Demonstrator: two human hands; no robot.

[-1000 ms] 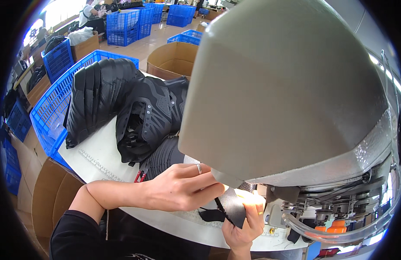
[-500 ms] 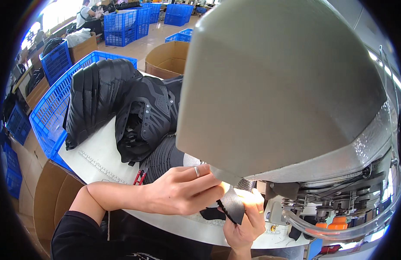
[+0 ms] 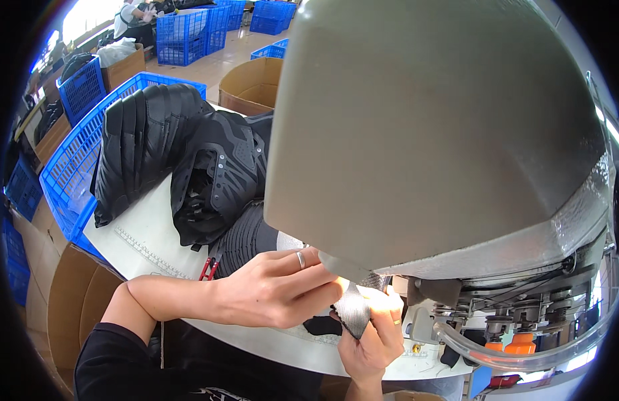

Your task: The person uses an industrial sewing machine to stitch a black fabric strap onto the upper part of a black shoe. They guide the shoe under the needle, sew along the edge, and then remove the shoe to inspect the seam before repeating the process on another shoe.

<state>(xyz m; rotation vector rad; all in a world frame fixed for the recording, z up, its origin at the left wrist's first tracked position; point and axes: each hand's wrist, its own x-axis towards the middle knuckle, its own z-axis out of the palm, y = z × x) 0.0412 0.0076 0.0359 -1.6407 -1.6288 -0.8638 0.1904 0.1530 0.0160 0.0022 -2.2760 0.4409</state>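
Observation:
A silver-grey textured fabric piece [image 3: 353,313] with a dark jagged edge is bent between my hands, under the lower end of a large grey machine head [image 3: 416,140]. My left hand [image 3: 276,291], with a ring on it, comes across from the left. Its fingers are curled and pinched at the piece's left side, the tips partly hidden. My right hand [image 3: 373,344] grips the same piece from below right, thumb in front and fingers behind. The machine head hides the piece's far end. A small black piece [image 3: 321,325] lies on the white table below my left fingers.
Black shoe uppers [image 3: 219,177] and a stack of black curved pieces [image 3: 149,144] are piled on the table [image 3: 132,234]. Layered dark pieces [image 3: 239,247] and red-handled snips [image 3: 206,269] lie near my left wrist. A blue crate [image 3: 62,180] adjoins the table. Thread-tension parts [image 3: 520,321] hang at right.
The fabric piece has tilted between my fingers, and more of its silvery face shows. Both hands stay in nearly the same place under the machine head. The whole view has shifted slightly.

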